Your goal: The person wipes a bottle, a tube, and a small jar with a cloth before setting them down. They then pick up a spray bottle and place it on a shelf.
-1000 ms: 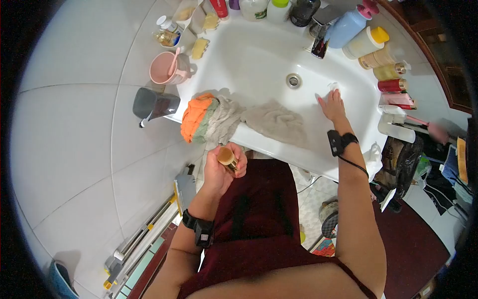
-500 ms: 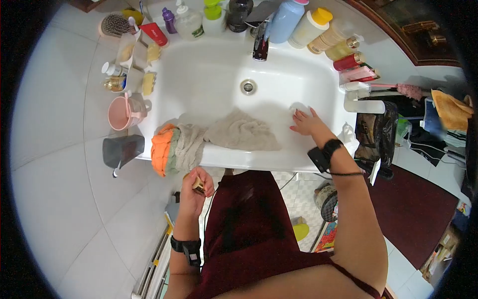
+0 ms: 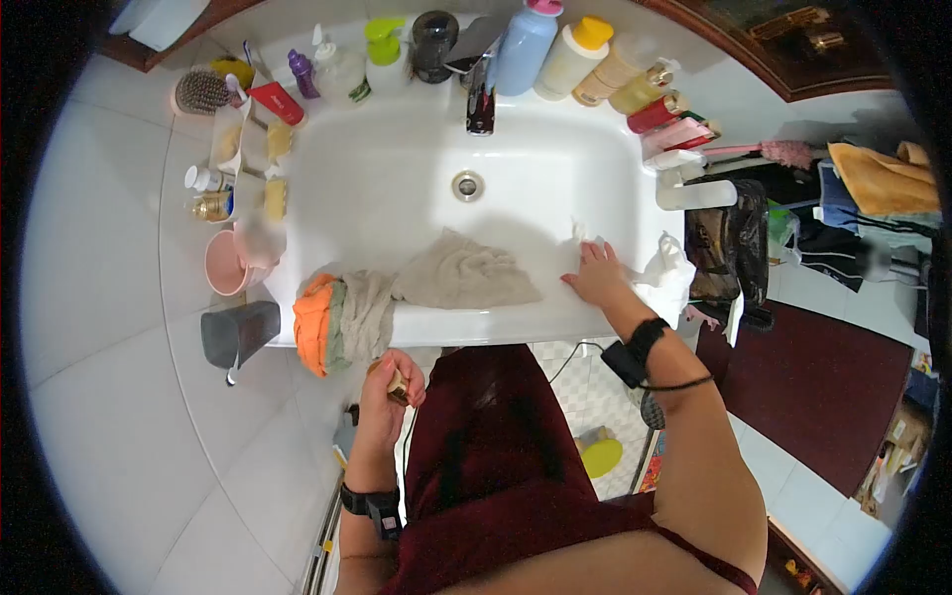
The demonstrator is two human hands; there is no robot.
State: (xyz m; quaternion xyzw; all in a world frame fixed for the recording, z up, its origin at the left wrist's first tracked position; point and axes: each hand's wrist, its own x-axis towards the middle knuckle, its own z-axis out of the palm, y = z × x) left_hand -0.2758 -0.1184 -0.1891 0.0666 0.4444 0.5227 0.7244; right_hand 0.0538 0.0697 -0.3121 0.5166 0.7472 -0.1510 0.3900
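Observation:
My left hand [image 3: 394, 385] is closed around a small gold-and-brown object [image 3: 399, 387], just below the sink's front edge. Above it, an orange cloth [image 3: 311, 327] and a grey-green cloth [image 3: 365, 309] hang over that edge. A beige cloth [image 3: 471, 270] lies spread inside the white sink [image 3: 397, 149]. At the sink's right side, my right hand [image 3: 599, 275] rests on the basin with its fingers apart. A small white piece [image 3: 579, 231] lies by its fingertips, too small to identify. White tissue [image 3: 666, 276] sits on the rim to the right of this hand.
Bottles, among them a blue bottle [image 3: 527, 50], line the back rim beside the faucet [image 3: 481, 109]. A pink cup [image 3: 227, 263] and a grey container [image 3: 238, 332] stand at the left. A black bag [image 3: 729, 238] hangs at the right.
The view has shifted, so the sink's contents sit a little further left. My right hand has moved slightly toward the sink's front edge. My left hand keeps its hold.

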